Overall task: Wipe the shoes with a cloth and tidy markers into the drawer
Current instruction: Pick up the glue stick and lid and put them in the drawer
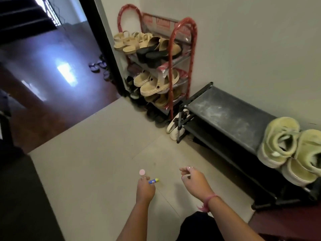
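My left hand (145, 188) grips two markers above the floor tiles: a pink-capped marker (142, 172) pointing away from me and a blue marker with a yellow tip (153, 181) sticking out to the right. Just to the right, my right hand (193, 180) hovers with loosely curled fingers, and nothing shows in it. A pair of pale yellow-green sneakers (284, 145) sits on the right end of a low black shoe rack (224, 113). No cloth or drawer is in view.
A tall red shoe rack (175, 66) full of beige and black sandals stands in the corner by the wall. White shoes (175, 126) lie at the black rack's left end. An open doorway at left leads to a dark glossy floor and stairs.
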The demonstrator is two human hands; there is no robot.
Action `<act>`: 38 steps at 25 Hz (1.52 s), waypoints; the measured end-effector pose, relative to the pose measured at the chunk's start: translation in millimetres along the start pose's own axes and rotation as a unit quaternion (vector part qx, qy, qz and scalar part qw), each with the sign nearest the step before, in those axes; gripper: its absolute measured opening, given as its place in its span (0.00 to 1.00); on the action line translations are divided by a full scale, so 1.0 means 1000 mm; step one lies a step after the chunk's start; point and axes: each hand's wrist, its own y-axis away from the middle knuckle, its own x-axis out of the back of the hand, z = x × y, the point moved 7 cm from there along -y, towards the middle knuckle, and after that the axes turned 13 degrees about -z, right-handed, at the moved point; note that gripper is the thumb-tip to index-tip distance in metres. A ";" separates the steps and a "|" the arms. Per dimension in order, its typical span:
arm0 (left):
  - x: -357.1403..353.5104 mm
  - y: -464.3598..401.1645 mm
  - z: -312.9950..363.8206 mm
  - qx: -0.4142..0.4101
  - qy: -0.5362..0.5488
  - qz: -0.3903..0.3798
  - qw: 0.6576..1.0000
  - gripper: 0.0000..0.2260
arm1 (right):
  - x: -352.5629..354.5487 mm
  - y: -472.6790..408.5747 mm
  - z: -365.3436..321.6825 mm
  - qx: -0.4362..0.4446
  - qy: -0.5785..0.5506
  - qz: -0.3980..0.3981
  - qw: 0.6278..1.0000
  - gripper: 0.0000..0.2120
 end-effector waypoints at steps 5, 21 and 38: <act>-0.051 -0.068 -0.043 0.064 -0.129 -0.068 0.987 0.19 | -0.023 -0.066 0.047 -0.017 0.035 -0.071 0.997 0.18; -0.110 -0.205 -0.109 0.057 -0.390 -0.063 0.917 0.26 | -0.072 -0.146 0.139 -0.156 -0.375 0.034 0.913 0.10; -0.130 -0.089 -0.003 -0.236 0.295 -0.126 0.917 0.09 | -0.064 -0.149 0.153 -0.127 -0.335 -0.016 0.934 0.32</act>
